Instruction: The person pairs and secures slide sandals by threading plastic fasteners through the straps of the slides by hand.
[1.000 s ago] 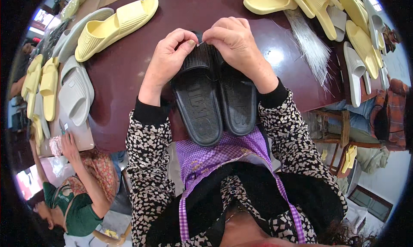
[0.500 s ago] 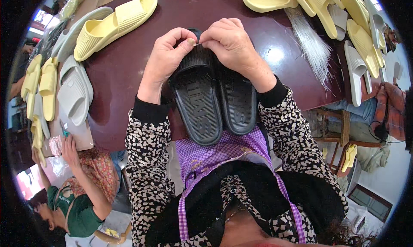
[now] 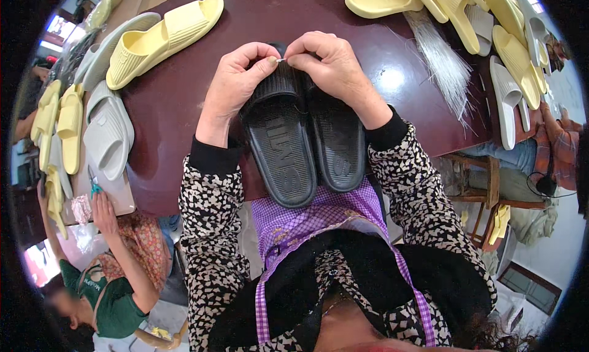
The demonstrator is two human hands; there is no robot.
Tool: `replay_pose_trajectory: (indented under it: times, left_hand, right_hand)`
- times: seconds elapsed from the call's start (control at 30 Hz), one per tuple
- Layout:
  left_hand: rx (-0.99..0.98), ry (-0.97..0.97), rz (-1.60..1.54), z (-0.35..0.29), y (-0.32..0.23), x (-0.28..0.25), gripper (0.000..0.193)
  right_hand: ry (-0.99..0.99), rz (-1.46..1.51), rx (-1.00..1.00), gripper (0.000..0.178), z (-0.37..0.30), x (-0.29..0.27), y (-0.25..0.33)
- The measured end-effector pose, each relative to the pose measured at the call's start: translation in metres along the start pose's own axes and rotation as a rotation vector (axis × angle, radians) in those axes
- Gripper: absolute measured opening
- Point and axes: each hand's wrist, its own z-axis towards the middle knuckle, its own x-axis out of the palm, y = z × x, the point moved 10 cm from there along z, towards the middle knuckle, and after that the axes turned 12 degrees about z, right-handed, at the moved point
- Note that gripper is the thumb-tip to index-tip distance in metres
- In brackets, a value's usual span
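A pair of black slide slippers lies at the table's near edge, toes pointing away from me: the left slipper [image 3: 283, 149] and the right slipper [image 3: 339, 146], side by side. Over the left slipper's strap, my left hand [image 3: 236, 76] pinches one end of a short, thin whitish strand [image 3: 281, 60] between thumb and finger. From the other side my right hand [image 3: 328, 64] pinches the same strand, fingertips close to the left ones. Whether the strand passes through the slippers is hidden by the hands and straps.
A bundle of thin clear strands [image 3: 442, 64] lies to the right. Yellow and grey slippers are heaped at the far right [image 3: 454, 11] and spread along the left, one yellow slipper [image 3: 165, 42] nearest. A co-worker's hand [image 3: 104, 214] holds teal-handled scissors [image 3: 95, 186] at lower left.
My right hand has dropped slightly and its fingers have shifted on the strand. A tiny white bit now shows on the far table. The co-worker's hand with the scissors has moved a little.
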Motion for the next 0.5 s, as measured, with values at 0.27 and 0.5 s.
replay_pose_trajectory:
  times: [0.27,0.5]
  left_hand:
    - [-0.003,-0.008,0.033,0.001,0.001,-0.001,0.014]
    - [-0.010,-0.091,-0.064,0.001,0.000,-0.006,0.013]
  right_hand:
    - [0.012,-0.063,-0.064,0.006,-0.001,0.003,0.011]
    - [-0.067,-0.041,0.017,0.009,0.000,-0.007,0.000]
